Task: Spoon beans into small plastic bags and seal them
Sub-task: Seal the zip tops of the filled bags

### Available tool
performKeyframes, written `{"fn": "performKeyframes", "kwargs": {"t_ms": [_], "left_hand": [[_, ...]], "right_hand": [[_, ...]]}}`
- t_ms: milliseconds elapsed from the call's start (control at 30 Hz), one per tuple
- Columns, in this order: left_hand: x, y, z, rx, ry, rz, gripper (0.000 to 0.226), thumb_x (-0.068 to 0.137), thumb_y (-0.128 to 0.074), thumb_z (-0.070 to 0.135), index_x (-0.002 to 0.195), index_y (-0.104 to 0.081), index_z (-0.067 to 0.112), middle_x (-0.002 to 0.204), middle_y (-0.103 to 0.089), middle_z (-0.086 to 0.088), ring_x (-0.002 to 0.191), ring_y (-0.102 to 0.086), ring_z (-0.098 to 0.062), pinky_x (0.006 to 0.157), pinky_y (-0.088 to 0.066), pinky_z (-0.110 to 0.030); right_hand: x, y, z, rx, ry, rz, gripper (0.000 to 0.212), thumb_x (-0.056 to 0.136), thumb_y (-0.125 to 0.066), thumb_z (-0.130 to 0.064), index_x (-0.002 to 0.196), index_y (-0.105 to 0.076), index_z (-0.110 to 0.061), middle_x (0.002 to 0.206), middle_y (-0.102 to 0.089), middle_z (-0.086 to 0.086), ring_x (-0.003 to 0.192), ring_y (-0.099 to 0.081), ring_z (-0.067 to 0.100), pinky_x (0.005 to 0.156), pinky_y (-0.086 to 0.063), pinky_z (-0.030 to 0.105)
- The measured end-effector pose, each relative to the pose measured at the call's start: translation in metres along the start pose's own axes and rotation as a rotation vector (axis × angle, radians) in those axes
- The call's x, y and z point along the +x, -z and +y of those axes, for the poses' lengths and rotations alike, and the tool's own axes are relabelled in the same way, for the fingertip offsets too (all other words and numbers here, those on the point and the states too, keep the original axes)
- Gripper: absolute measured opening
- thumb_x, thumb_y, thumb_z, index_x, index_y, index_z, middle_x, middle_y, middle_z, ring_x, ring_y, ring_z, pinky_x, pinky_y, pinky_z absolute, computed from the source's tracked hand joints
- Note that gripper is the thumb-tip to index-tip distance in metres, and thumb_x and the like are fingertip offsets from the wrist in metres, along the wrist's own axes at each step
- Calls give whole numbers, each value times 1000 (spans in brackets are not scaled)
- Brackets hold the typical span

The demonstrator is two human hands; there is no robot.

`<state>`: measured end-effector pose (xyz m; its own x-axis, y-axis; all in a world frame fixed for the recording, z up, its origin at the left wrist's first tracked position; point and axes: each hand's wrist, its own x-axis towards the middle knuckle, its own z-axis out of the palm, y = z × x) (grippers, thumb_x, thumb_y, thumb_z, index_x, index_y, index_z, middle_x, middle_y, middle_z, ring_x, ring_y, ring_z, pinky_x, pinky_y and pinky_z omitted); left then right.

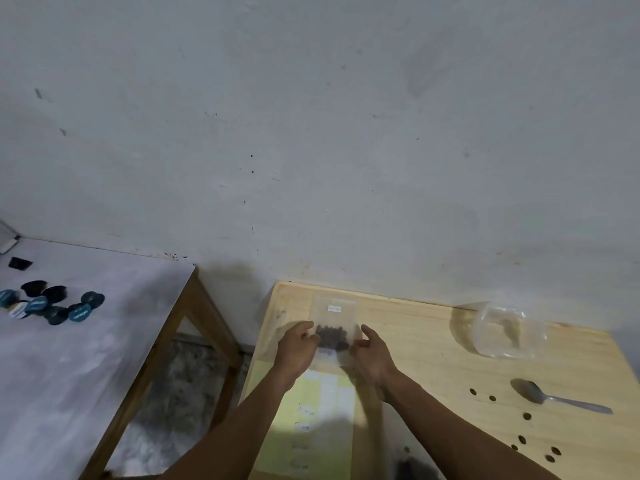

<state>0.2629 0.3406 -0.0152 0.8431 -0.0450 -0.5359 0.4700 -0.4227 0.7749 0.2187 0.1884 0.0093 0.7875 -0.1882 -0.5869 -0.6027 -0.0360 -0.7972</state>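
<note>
Bag of beans (333, 332), pinched between left hand (298, 346), right hand (372, 351)

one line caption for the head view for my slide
Both hands, left hand and right hand, hold a small plastic bag of beans above a wooden table; spoon lies aside.

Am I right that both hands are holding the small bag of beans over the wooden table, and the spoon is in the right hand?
Not quite. The head view shows the spoon lying on the wooden table, off to the right, in neither hand. The rest stands: the left hand and right hand both hold the small bag of beans over the table.
</note>
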Motion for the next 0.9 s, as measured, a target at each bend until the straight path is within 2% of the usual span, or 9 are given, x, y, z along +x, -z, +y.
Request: {"fn": "performKeyframes", "kwargs": {"t_ms": [67, 133, 200, 300, 433, 633, 733, 833, 900], "left_hand": [[4, -3, -2, 17, -15, -2, 38, 93, -54, 17, 130, -59, 16, 134, -58, -1, 111, -52, -14, 92, -39, -24], [7, -5, -3, 30, -30, 14, 34, 94, -55, 16, 127, -61, 15, 129, -60, 0, 105, -52, -12, 91, -39, -22], [8, -6, -3, 60, -53, 26, 32, 94, -55, 15, 126, -61, 15, 126, -61, 0, 104, -53, -12, 90, -39, -23], [5, -6, -4, 129, -131, 74, 28, 94, -56, 14, 121, -64, 14, 124, -63, -3, 110, -58, -20, 93, -45, -29], [-4, -6, -8, 191, -189, 91, 23, 94, -53, 12, 113, -66, 13, 117, -65, -4, 107, -59, -21, 84, -44, -26], [-42, -31, -14, 136, 42, -389, 12, 95, -52, 22, 97, -63, 17, 90, -64, -6, 66, -58, -19, 54, -42, -25], [-63, -53, -20, 153, 72, -511, 18, 93, -53, 25, 102, -61, 11, 89, -62, -5, 63, -58, -17, 54, -45, -25], [-83, -71, -25, 295, 60, -548, 28, 94, -50, 27, 113, -62, 10, 97, -63, -4, 72, -63, -15, 60, -52, -26], [-93, -79, -31, 360, 48, -548, 34, 93, -48, 28, 122, -58, 14, 105, -65, -4, 79, -64, -16, 65, -55, -28]], "right_hand": [[8, 2, 2, 0, -16, 3, 52, 96, -43, 8, 145, -30, 0, 119, -59, 22, 84, -60, 29, 55, -51, 22], [17, 1, 8, -72, -25, 6, 57, 96, -48, 2, 148, -28, -6, 134, -54, 18, 93, -56, 22, 68, -52, 19], [19, 4, 12, -124, -30, -9, 57, 96, -50, -3, 148, -30, -15, 141, -50, 15, 104, -53, 20, 90, -49, 31], [10, 14, 12, -176, -11, -27, 56, 96, -48, -4, 147, -32, -18, 142, -47, 12, 120, -53, 27, 100, -45, 39], [-6, 44, 17, -288, 78, 63, 42, 96, -49, -8, 137, -48, -18, 135, -54, 8, 117, -56, 25, 97, -50, 39], [-42, 97, 43, -484, 119, 201, 43, 93, -54, -14, 136, -52, -14, 124, -57, 8, 101, -61, 20, 85, -47, 29], [-62, 112, 68, -577, 53, 246, 46, 92, -56, -15, 137, -51, -4, 124, -60, 18, 105, -61, 27, 82, -44, 28], [-75, 118, 94, -655, -54, 206, 35, 87, -55, -20, 114, -62, 1, 102, -66, 22, 92, -63, 37, 80, -52, 41], [-70, 123, 122, -709, -118, 165, 43, 79, -51, -33, 108, -61, -2, 97, -64, 20, 90, -61, 38, 80, -53, 45]]}}
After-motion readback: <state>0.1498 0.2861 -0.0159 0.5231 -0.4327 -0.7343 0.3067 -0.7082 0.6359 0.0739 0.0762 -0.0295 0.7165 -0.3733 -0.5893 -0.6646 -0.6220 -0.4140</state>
